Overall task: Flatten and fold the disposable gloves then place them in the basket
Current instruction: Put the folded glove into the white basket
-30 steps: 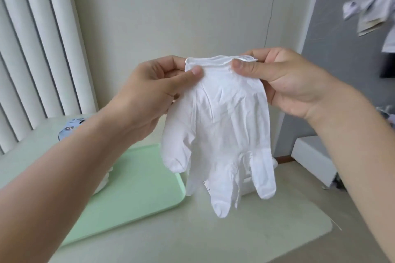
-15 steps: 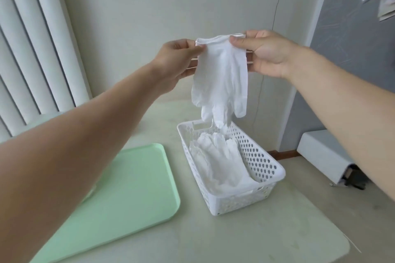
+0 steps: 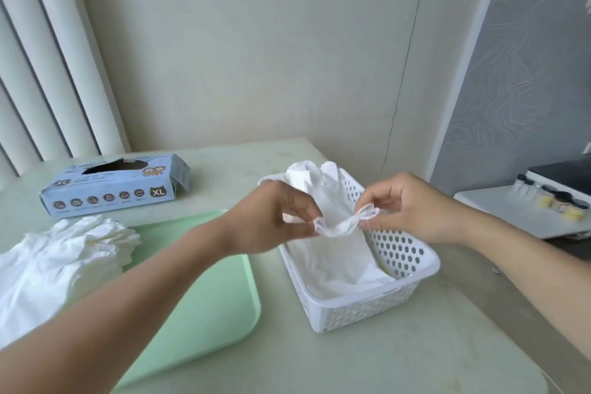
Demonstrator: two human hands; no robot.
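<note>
Pale green tabletop [image 3: 367, 358] against a cream wall, and our landmark is the white perforated basket [image 3: 361, 310] standing on it. Over the basket's middle we pinch the cuff of one white glove [image 3: 339, 227] between both hands: our left hand [image 3: 271, 217] nips its left end with thumb and fingertips, our right hand [image 3: 406, 208] nips the other, remaining fingers loosely curled. The glove's body trails down into the basket onto gloves [image 3: 348, 269] already lying there, so we judge this one nearly placed. Left of the basket lies a green tray [image 3: 198, 294], and further left a heap of loose gloves [image 3: 57, 259] awaits flattening; behind them sits the blue glove box [image 3: 118, 185]
</note>
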